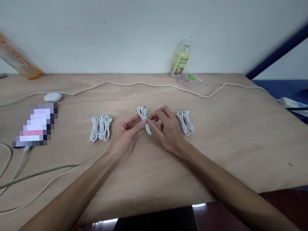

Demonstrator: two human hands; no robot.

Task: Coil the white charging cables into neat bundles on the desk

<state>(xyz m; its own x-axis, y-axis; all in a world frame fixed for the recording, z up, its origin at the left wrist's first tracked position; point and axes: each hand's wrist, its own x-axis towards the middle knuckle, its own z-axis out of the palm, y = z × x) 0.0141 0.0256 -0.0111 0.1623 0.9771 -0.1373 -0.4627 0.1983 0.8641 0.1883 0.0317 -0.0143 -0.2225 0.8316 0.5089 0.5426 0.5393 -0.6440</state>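
A folded white cable bundle [142, 112] is held upright at a slight tilt just above the middle of the table, between both hands. My left hand [125, 133] pinches its middle from the left with thumb and fingers. From the right, my right hand [168, 128] grips the same spot, its thumb and fingertips meeting at the bundle's waist. Left of my left hand lie several similar white cable bundles [104, 127] side by side. More bundled white cables [186, 122] rest just right of my right hand. Beyond the held bundle are small pale tie scraps [136, 94].
A long white cord [122, 84] runs across the back of the wooden table [234, 136]. At left are a phone [35, 125] with a cable plugged in, a white earbud case [52, 97] and an orange bottle [16, 56]. A yellow-labelled bottle [181, 60] stands beside crumpled clear plastic [189, 79].
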